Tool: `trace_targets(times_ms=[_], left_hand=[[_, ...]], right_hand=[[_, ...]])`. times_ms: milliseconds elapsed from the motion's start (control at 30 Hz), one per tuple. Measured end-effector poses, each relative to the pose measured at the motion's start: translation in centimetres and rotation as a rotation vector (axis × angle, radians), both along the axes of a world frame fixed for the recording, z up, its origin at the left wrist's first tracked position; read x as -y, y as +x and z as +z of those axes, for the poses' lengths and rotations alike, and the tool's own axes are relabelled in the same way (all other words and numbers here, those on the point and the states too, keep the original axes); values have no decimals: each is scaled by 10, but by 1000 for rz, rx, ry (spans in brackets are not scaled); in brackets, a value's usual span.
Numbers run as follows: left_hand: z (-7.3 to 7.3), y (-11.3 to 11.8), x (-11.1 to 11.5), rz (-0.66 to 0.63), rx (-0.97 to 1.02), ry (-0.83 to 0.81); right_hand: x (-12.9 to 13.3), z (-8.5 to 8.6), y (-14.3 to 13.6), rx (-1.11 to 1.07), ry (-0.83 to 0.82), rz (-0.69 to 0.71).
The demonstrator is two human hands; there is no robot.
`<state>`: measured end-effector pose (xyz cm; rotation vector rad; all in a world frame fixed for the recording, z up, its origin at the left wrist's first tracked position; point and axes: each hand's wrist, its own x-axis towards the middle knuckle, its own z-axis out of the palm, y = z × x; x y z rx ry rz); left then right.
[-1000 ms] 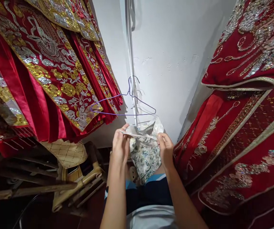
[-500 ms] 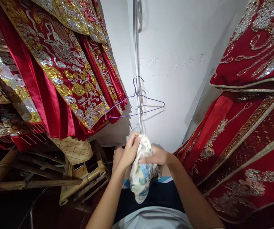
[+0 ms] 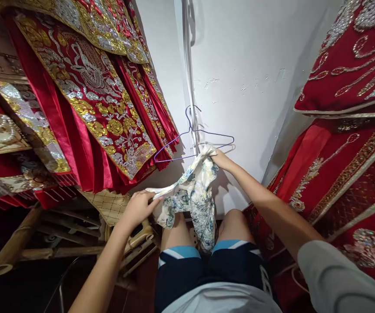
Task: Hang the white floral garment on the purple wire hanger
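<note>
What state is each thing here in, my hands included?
Left hand: closed on the cloth's edge.
Right hand: raised, closed on the cloth.
Floral cloth: stretched between both hands, lower part hanging loose.
Hanger: hung up, slightly tilted, both shoulders bare.
Red garments: hanging at both sides.
Wall: paint chipped in spots.

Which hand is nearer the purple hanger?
Right. The right hand holds the floral garment just below the purple hanger; the left hand is lower, off to its left.
</note>
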<state>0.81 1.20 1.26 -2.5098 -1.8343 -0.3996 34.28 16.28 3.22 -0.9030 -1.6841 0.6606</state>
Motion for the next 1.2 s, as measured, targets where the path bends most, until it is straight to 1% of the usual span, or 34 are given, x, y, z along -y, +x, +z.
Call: trace_targets(times_ms=[33, 100, 200, 267, 333, 433, 533, 633, 700, 733, 800, 867, 900, 933, 1000, 1100, 1167, 1200], left_hand=[[4, -4, -4, 28, -35, 1], [9, -8, -11, 73, -87, -1], [11, -7, -20, 119, -118, 8], [13, -2, -25, 137, -75, 30], [17, 7, -31, 137, 18, 80], [29, 26, -40, 79, 186, 197], [46, 51, -50, 11, 319, 344], [64, 72, -64, -41, 386, 467], [74, 79, -77, -61, 456, 523], [78, 80, -83, -61, 494, 541], [82, 77, -93, -55, 526, 558], [85, 71, -99, -76, 481, 565], [86, 68, -99, -95, 448, 564], [87, 66, -98, -111, 417, 558], [90, 64, -95, -120, 368, 522], [96, 64, -92, -75, 326, 482], [95, 60, -94, -31, 372, 507], [94, 57, -96, -7, 431, 514]], right_hand=[[-6, -5, -4, 22, -63, 5], [-13, -12, -6, 39, -125, -16], [-11, -17, 6, 25, -132, -101], [-4, -17, 19, 25, -138, -145], [5, -14, 31, 30, -136, -155], [17, -9, 38, 45, -118, -136], [26, -8, 33, 63, -93, -100], [35, -11, 21, 78, -76, -43], [41, -12, 18, 87, -63, -16], [44, -11, 20, 94, -40, -30], [46, -6, 30, 91, 31, -139], [43, 2, 48, 31, 97, -310], [39, 7, 59, -18, 108, -382], [34, 12, 70, -68, 82, -417], [22, 21, 91, -129, -34, -398], [7, 29, 113, -130, -227, -276], [6, 31, 119, -126, -291, -197], [8, 31, 120, -130, -314, -154]])
